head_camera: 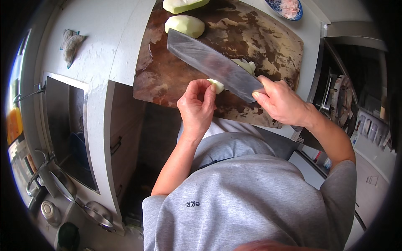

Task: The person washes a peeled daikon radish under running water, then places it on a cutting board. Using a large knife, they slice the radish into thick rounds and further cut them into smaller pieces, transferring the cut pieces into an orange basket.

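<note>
My right hand [279,100] grips the handle of a broad cleaver [210,61], its blade reaching up and left over the wooden cutting board [160,75]. Between thumb and forefinger, my left hand [199,103] pinches a small pale green vegetable piece [216,86] below the blade. Behind the cleaver, partly hidden, lie cut pale slices [246,66]. A peeled pale green vegetable chunk [185,25] rests by the blade's tip, and a larger piece [185,4] lies beyond it at the picture's top edge.
A blue patterned dish [300,15] of chopped pink meat [289,8] stands at the upper right. To the left are a knotted plastic bag [72,45] and a sink [64,125]. Metal strainers [97,213] sit lower left. A dark stove [339,47] borders the counter at right.
</note>
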The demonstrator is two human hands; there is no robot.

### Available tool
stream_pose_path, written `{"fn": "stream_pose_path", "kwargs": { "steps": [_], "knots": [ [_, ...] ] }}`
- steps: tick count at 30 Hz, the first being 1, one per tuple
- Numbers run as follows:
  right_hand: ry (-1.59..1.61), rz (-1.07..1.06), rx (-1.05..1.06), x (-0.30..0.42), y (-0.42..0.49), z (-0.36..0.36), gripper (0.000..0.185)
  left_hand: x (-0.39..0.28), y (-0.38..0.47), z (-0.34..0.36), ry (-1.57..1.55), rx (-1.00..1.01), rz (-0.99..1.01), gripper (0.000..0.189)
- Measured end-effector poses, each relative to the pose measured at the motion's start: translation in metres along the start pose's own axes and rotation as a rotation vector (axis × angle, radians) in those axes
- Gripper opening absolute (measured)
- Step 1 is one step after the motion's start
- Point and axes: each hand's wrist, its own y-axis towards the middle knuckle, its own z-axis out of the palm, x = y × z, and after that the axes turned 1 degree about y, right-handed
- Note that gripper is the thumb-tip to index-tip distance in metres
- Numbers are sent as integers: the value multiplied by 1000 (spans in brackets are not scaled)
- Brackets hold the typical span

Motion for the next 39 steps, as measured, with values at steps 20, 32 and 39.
{"fn": "stream_pose_path", "kwargs": {
  "steps": [20, 32, 39],
  "knots": [
    [-12, -42, -72, 7, 1, 7, 22, 1, -1, 0, 2, -17, 5, 9],
    [1, 15, -18, -1, -6, 5, 21, 3, -1, 0, -19, -5, 17, 9],
    [0, 40, 3, -1, 11, 17, 24, 3, 0, -1, 4, 14, 8, 11]
  ]
}}
